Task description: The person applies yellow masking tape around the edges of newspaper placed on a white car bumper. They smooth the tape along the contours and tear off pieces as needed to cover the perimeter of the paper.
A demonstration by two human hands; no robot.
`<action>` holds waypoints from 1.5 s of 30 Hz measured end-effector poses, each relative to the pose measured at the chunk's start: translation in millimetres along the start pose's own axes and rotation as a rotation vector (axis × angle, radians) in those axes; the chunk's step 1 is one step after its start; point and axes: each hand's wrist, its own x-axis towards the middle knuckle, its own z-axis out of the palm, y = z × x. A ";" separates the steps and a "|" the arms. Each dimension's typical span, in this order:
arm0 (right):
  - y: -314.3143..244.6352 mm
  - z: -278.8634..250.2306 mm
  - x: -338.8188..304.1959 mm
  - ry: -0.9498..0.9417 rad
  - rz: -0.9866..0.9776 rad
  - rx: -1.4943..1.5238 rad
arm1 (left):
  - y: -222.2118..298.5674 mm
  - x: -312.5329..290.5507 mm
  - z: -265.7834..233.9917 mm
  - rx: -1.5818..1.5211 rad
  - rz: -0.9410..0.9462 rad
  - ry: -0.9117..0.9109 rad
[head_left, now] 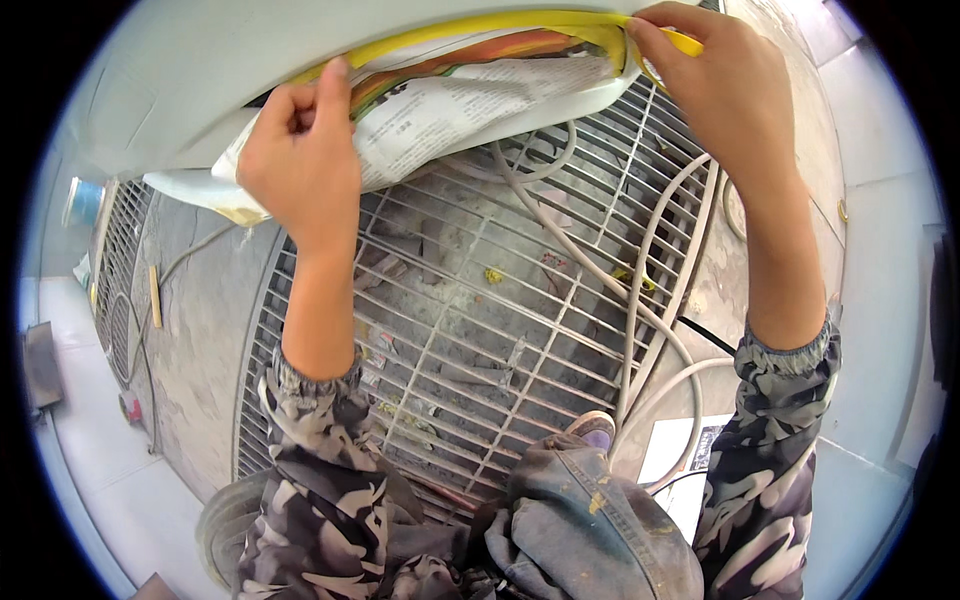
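A strip of yellow masking tape [480, 22] runs along the edge of a recess in a pale, curved car body panel [200, 90]. Below the strip, a sheet of printed newspaper [430, 115] covers the recess, part of it coloured orange and green. My left hand [305, 165] is closed at the tape's left end, thumb up against the strip and the other fingers curled in by the paper. At the strip's right end, my right hand [725, 85] is closed round the yellow tape roll, which its fingers partly hide.
Beneath me lies a metal floor grating [470, 330] with scraps and dust under its bars. A pale hose [560, 235] loops across it to the right. A printed sheet [665, 460] lies near my right sleeve, and a blue-and-white can [84, 203] stands at far left.
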 end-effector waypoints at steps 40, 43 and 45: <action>52.4 -15.5 -22.5 -0.362 0.379 0.807 | 40.9 11.7 47.7 0.560 1.382 -0.549; 55.3 -13.9 -24.0 -0.339 0.372 0.858 | 46.7 14.0 47.8 0.576 1.399 -0.558; 58.6 -8.3 -23.3 -0.353 0.397 0.813 | 48.9 15.0 48.9 0.579 1.421 -0.566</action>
